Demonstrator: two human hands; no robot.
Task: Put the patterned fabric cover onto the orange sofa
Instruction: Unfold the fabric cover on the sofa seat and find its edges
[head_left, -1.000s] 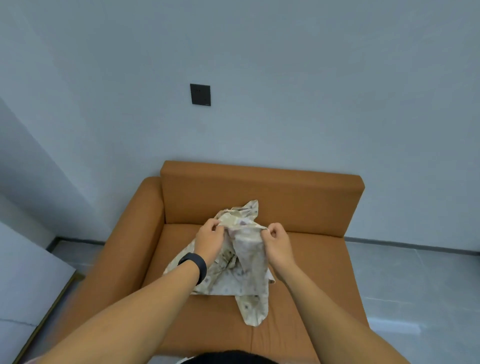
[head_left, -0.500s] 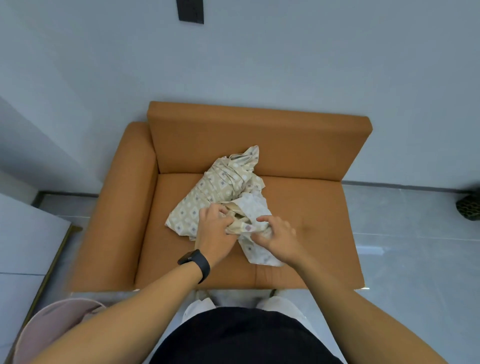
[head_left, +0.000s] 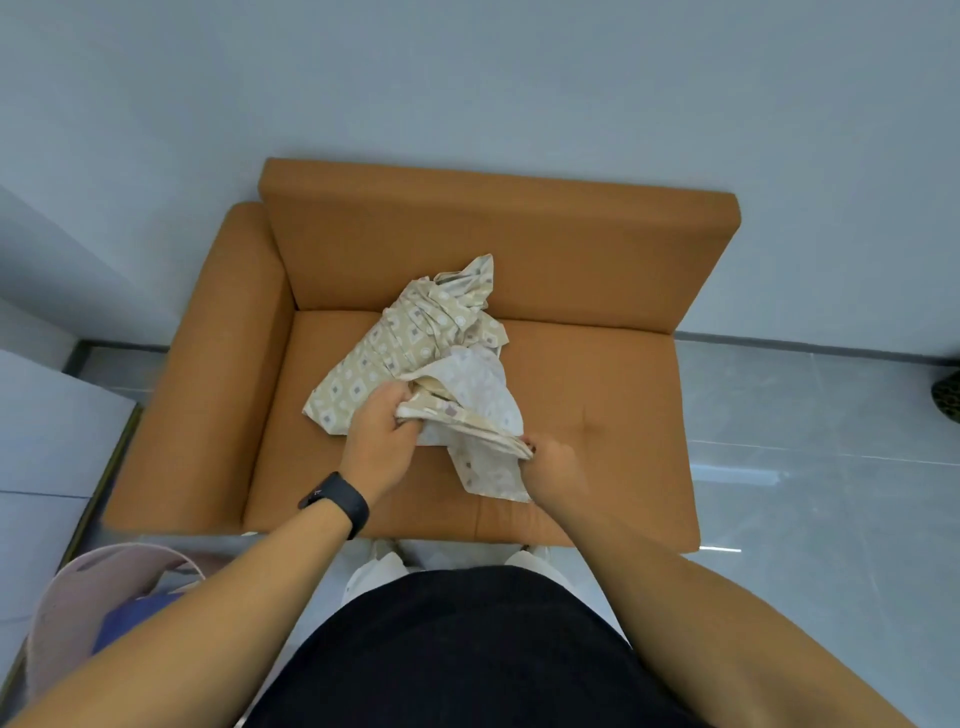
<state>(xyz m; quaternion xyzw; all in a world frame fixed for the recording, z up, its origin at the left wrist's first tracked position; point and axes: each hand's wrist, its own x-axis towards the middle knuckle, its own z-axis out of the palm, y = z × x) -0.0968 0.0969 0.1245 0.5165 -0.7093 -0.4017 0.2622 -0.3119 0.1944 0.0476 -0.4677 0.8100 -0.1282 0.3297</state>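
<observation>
Pale grey walls are framing the orange sofa (head_left: 597, 415), which is sitting bare apart from a crumpled heap on its seat cushion. That heap is the patterned fabric cover (head_left: 410, 343), lying bunched toward the backrest, just beyond the person's fingers. The left hand (head_left: 382, 441), wearing a black wristband (head_left: 337, 501), is clutching a gathered ridge of the cloth, fingers curled tight around it. The right hand (head_left: 553, 462) is pinching the same ridge a little to the side, though its fingers are blurring and the exact grasp is hard to read. Both hands are likely holding one edge so the bundle can be shaken open and spread. Behind the left wrist, low by the floor, a pink basket (head_left: 67, 613) is standing. Unfolding looks like the step in hand; the covering itself is not yet done.
</observation>
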